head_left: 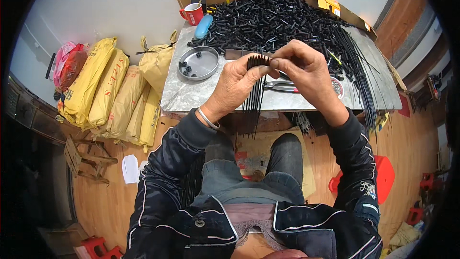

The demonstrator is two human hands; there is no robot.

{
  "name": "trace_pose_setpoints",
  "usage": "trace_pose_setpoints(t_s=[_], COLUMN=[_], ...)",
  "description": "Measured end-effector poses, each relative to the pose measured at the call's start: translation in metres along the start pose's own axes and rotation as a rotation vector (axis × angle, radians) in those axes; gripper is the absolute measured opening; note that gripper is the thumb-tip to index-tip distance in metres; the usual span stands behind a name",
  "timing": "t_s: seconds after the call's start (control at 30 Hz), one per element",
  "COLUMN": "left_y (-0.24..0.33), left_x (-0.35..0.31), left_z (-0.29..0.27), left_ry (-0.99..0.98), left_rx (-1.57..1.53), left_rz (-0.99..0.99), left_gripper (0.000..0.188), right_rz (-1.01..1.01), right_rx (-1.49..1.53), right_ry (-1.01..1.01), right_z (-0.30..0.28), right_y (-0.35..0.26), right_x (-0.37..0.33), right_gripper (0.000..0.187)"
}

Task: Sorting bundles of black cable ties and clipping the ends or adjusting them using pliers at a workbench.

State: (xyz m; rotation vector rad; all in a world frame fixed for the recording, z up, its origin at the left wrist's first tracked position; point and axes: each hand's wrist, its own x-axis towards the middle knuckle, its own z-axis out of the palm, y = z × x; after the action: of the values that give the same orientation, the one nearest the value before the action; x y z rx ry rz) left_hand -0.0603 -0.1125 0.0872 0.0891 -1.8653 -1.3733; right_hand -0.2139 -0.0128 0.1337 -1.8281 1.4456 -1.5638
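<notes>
My left hand [236, 80] is closed around a row of thin black rods [252, 101], which hang below it over the table's near edge. Their upper ends stand side by side like comb teeth above my thumb. Close against them, the thumb and fingers of my right hand [306, 69] are pinched together. What lies in that pinch is too small to make out. Just behind the right hand, a pair of pliers [282, 86] lies on the grey table [184, 97].
A large heap of short black tubular parts [273, 19] covers the table's back. Long black rods [357, 69] spill over the right edge. A round metal tray [206, 69] holds several small black pieces. A red mug [193, 15] stands back left; yellow sacks [108, 84] lean by the wall.
</notes>
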Motion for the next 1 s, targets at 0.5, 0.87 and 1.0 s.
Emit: trace_pose_setpoints(t_s=[0.5, 0.87, 1.0], left_y=[0.006, 0.013, 0.007], left_x=[0.007, 0.017, 0.013], left_z=[-0.008, -0.030, -0.032], left_ry=[-0.131, -0.174, -0.150], left_rx=[0.005, 0.352, 0.292], left_rz=[-0.041, 0.095, 0.025], left_gripper=[0.019, 0.022, 0.022], right_rz=[-0.361, -0.389, -0.434], right_rx=[-0.535, -0.554, -0.541], right_ry=[-0.092, -0.080, -0.029], right_z=[-0.019, -0.002, 0.006], right_y=[-0.016, -0.005, 0.000], right_x=[0.020, 0.028, 0.027], right_gripper=[0.011, 0.016, 0.015])
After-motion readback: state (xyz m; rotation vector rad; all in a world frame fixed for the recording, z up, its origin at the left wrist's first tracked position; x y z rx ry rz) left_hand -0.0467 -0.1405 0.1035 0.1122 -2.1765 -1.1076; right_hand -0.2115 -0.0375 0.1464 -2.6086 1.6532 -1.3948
